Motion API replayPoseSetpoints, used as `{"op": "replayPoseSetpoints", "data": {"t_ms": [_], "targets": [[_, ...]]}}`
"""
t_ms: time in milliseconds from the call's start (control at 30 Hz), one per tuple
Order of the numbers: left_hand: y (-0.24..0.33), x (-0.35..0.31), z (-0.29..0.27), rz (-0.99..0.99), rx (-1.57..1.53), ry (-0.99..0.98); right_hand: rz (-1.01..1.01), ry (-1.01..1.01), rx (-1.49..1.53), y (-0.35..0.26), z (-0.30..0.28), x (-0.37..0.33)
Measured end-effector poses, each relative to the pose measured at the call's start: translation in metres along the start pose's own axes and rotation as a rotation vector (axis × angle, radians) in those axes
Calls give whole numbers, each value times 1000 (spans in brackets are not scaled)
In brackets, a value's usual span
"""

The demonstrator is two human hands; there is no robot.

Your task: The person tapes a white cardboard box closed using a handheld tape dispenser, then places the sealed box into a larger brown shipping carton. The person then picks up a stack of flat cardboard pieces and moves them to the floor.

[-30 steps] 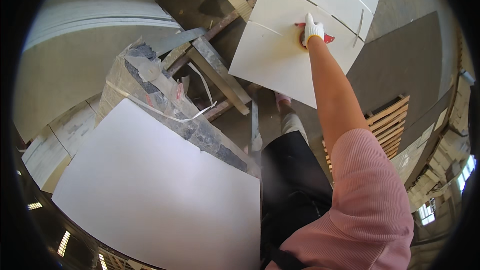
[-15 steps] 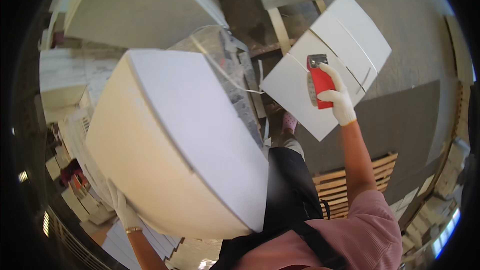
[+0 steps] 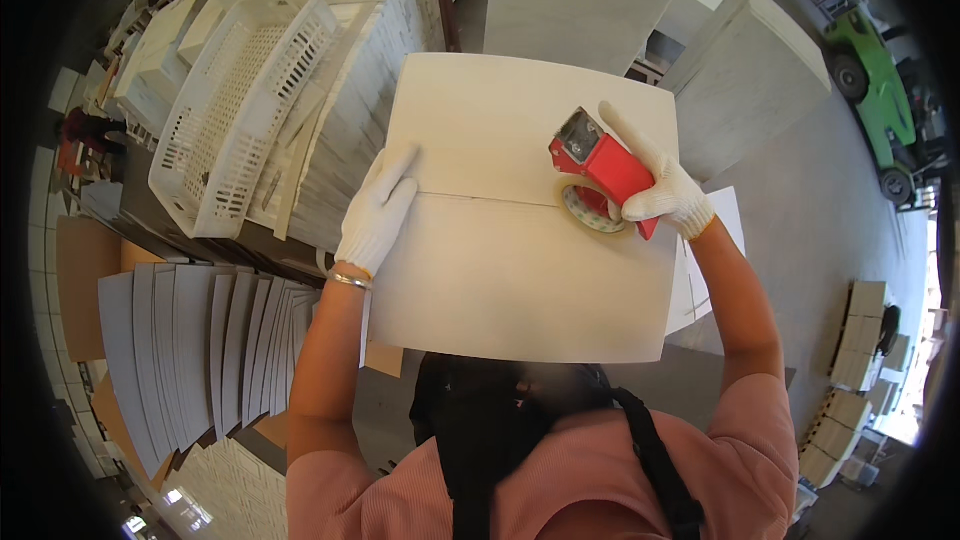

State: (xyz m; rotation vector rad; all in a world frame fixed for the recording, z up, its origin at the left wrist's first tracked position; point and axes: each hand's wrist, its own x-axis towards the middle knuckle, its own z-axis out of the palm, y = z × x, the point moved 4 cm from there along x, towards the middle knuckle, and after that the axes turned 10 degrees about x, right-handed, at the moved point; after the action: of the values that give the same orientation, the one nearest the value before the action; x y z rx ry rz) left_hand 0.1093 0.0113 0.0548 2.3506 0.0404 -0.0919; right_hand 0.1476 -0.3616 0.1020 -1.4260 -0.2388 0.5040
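A large white carton (image 3: 520,280) lies in front of me, its top flaps meeting along a seam that runs from left to right. My left hand (image 3: 377,215), in a white knitted glove, rests against the carton's left edge, fingers stretched out and thumb over the top. In my gloved right hand (image 3: 665,185) is a red tape gun (image 3: 615,168), held above the right half of the carton. Its roll of tape (image 3: 592,208) hangs below the red body, near the seam. Whether the tape touches the cardboard I cannot tell.
At the upper left, a white plastic crate (image 3: 245,110) stands on a pale stack. Flat cardboard sheets (image 3: 190,350) fan out at the lower left. Tall white cartons (image 3: 575,5) stand beyond. A green forklift (image 3: 870,90) is far right; a person (image 3: 90,130) is far left.
The carton has turned from a tilted position on my left to lie in front of me, seam up. My left hand moved up to its edge; the tape gun came over it. My view shifted.
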Motion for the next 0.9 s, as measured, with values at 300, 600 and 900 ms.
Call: {"op": "replayPoseSetpoints", "data": {"t_ms": [300, 600, 900], "targets": [[-23, -4, 4, 95, 155, 91, 163, 197, -603, -34, 17, -9], [-25, 2, 0, 201, 189, 138, -132, 243, -904, -28, 73, -1], [21, 7, -34, 363, 374, 239, -249, 143, -1079, -16, 82, 9]]}}
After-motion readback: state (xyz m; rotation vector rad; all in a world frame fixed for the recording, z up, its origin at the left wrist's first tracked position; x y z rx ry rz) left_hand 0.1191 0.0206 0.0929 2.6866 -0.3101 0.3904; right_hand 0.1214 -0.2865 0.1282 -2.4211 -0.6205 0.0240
